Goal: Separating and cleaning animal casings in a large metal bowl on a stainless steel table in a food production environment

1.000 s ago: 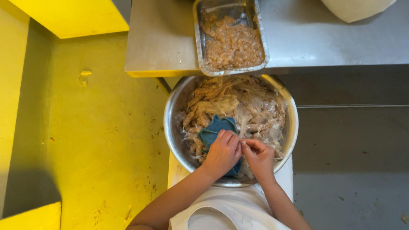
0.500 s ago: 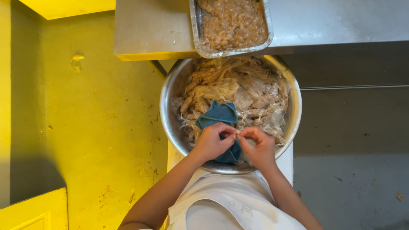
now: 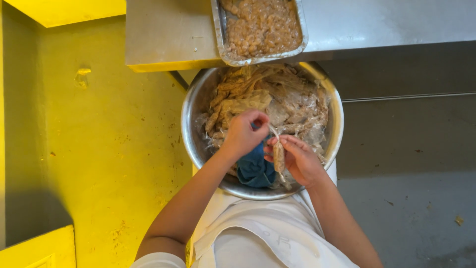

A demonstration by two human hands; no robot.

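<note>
Your forearms came up from the bottom of the view over your white apron (image 3: 267, 238) and met above the near half of the round metal bowl (image 3: 191, 124) that sat just in front of you. Your left hand (image 3: 244, 134) was arched with the wrist bent, knuckles up, and your right hand (image 3: 297, 160) lay palm up beside it, cupped. Half a second before, both hands sat lower, close to the bowl's near rim, with fingertips pinched together over the blue cloth; by this moment your left hand had lifted and drawn back toward the middle of the bowl, and a small piece had come out between the hands. Your left fingers were curled tight, the tips pinching a thin whitish strand at the top of a small brownish shrimp-like piece (image 3: 279, 156). Your right fingers were half open, cradling that piece along them, the thumb resting near its upper end. Under your hands lay the blue cloth (image 3: 255, 168), against the near wall of the bowl. Beyond it the bowl held a heap of pale, limp shells and skins (image 3: 277, 97). Farther off, a rectangular metal tray (image 3: 221, 34) of peeled brownish pieces stood on the steel table (image 3: 168, 34), overhanging the bowl's far rim.
</note>
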